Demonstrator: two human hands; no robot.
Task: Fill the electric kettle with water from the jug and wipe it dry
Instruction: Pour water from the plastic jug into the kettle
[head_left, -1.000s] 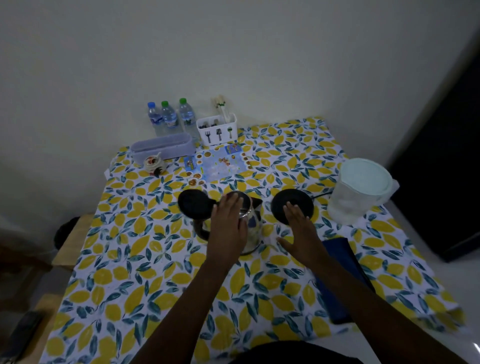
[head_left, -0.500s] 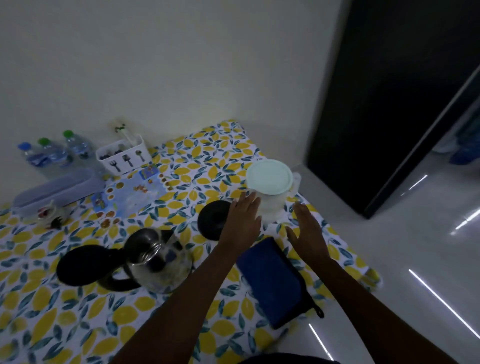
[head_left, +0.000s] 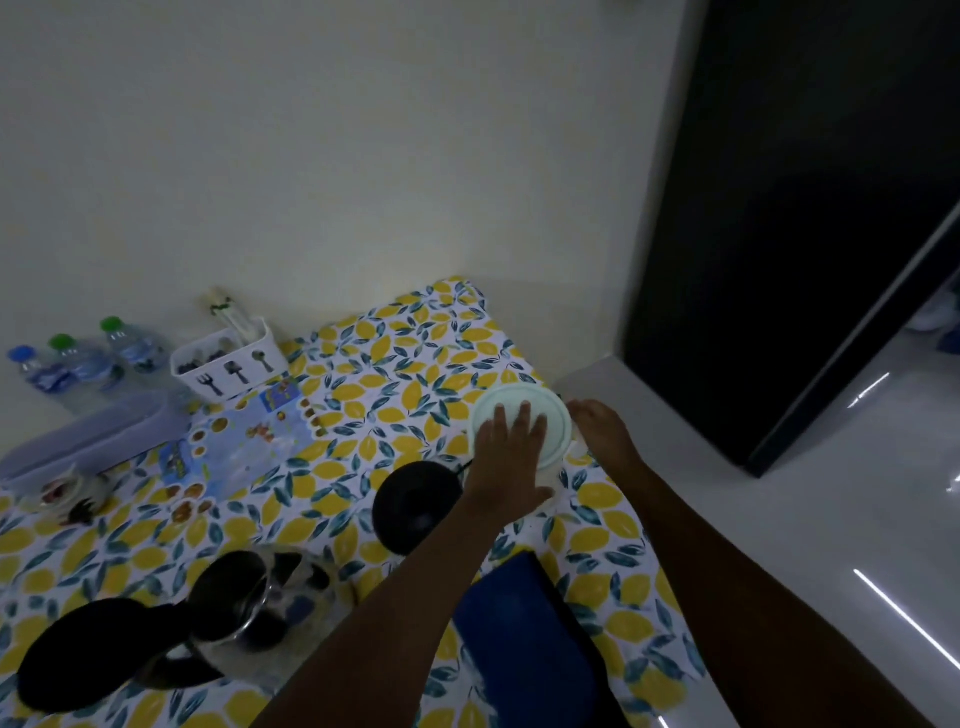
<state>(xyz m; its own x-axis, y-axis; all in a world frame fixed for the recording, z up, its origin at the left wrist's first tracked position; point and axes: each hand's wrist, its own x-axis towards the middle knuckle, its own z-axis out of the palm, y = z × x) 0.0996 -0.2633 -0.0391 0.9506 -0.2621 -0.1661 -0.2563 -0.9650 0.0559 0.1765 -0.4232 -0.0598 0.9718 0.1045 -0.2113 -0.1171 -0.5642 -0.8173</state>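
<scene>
The clear water jug (head_left: 551, 470) with a pale green lid (head_left: 553, 415) stands near the table's right edge. My left hand (head_left: 511, 457) lies flat on the lid with its fingers spread. My right hand (head_left: 605, 434) is against the jug's right side, and its fingers curl out of sight behind it. The steel electric kettle (head_left: 260, 608) stands at the lower left with its black lid (head_left: 88, 649) hinged open. Its round black base (head_left: 415, 506) sits between the kettle and the jug. A folded dark blue cloth (head_left: 524, 639) lies in front of the jug, partly under my left forearm.
A lemon-print tablecloth (head_left: 395, 374) covers the table. At the back left stand three water bottles (head_left: 83, 358), a white cutlery caddy (head_left: 228, 361), a long lilac box (head_left: 93, 441) and a small dish (head_left: 62, 491). A white floor (head_left: 831, 519) and a dark door (head_left: 805, 208) lie to the right.
My view has swung right, away from the kettle. Both hands left the kettle and its base and moved to the jug: the left onto its lid, the right to its side.
</scene>
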